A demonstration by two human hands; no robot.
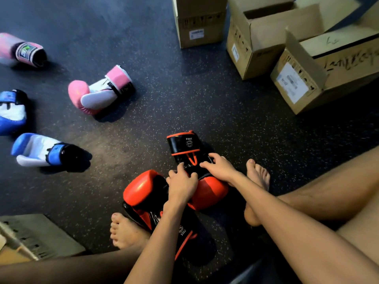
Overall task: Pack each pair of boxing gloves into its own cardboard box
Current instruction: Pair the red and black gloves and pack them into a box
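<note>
1. Left hand (pixel 181 185) and right hand (pixel 219 169) are close together, both clamped on the far red glove (pixel 209 191), fingers curled over its black wrist part.
2. That glove lies on the floor (pixel 205 99) at 6 o'clock, between left foot (pixel 125 232) and right foot (pixel 258 177), cuff pointing to 12.
3. Near red glove (pixel 143 191) touches it on the 9 o'clock side, cuff pointing to 6, partly under the left forearm.
4. Pink glove (pixel 98 93) at 10 o'clock; second pink glove (pixel 20 50) further out, cut by the frame edge.
5. Blue glove (pixel 12 111) at 9 o'clock; second blue glove (pixel 41 150) at 8.
6. Boxes at 1–2 o'clock: closed box (pixel 200 23), middle box (pixel 264 44) and right box (pixel 320 78), these two with flaps open.
7. Flat cardboard (pixel 41 238) at 7 o'clock.
</note>
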